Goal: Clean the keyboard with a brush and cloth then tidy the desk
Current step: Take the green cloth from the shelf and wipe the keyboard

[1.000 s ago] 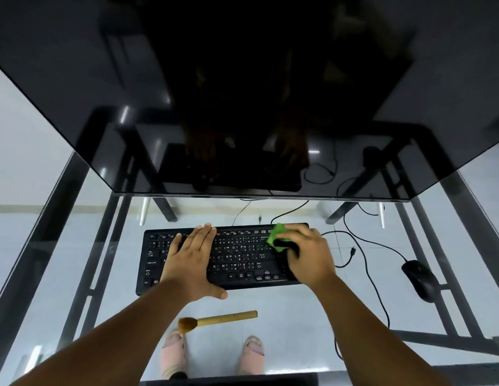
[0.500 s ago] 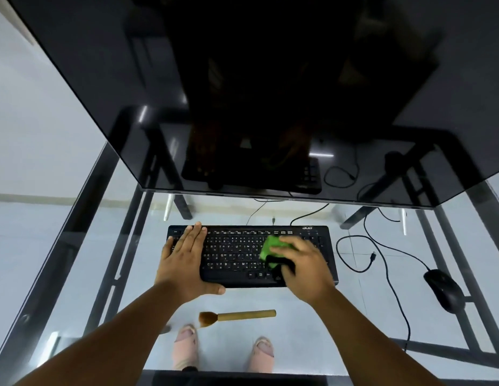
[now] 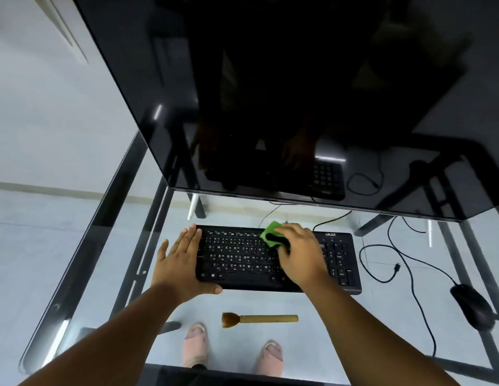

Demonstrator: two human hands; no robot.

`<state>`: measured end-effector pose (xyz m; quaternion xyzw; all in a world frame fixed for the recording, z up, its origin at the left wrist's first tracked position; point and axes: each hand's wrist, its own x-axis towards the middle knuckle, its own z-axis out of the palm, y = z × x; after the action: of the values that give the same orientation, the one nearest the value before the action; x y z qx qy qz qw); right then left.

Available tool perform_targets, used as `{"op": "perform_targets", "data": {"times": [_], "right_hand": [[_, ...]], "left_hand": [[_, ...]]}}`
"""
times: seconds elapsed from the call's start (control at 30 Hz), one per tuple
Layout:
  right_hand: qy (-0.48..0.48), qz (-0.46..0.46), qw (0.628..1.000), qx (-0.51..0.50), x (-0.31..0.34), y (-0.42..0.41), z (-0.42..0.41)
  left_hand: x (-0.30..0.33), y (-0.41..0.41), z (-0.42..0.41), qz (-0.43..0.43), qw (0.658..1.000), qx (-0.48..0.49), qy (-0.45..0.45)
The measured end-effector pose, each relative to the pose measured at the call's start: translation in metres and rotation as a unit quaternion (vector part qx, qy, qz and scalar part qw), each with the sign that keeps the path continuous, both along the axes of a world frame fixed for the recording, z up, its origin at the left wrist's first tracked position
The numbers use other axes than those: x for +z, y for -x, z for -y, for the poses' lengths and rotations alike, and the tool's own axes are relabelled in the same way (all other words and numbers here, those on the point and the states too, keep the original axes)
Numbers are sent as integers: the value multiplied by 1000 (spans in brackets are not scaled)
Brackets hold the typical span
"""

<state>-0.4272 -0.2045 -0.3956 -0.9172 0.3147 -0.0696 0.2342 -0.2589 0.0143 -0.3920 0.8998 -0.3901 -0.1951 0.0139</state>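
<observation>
Keyboard (image 3: 242, 257) lengthwise left-right, brush (image 3: 259, 319) parallel, bristles left

A large dark monitor (image 3: 298, 93) fills the upper half of the view, its glossy screen reflecting what lies below it. A black mouse (image 3: 472, 306) sits at the right of the glass tabletop (image 3: 117, 274), its cable (image 3: 409, 270) looping back toward the monitor, and a second loose cable with a plug end (image 3: 397, 266) curls just left of it. Through the glass show the dark frame bars (image 3: 125, 260), a pale floor (image 3: 33, 232) and two feet in pink sandals (image 3: 196, 344).
</observation>
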Motion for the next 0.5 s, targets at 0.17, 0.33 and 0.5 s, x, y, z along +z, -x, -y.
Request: {"op": "perform_targets", "data": {"times": [0.17,0.33,0.5], "right_hand": [[6,-46,998,-38,4,-41,-16],[-19,-60,997,36,10,-102,-55],[-27,-53,993,103,12,-133,-82]], "left_hand": [[-2,-8,-10,-1,1000,0,5],[-4,-21,-22,-24,999,-20,21],[-12,-31,-32,-16,1000,-15,17]]}}
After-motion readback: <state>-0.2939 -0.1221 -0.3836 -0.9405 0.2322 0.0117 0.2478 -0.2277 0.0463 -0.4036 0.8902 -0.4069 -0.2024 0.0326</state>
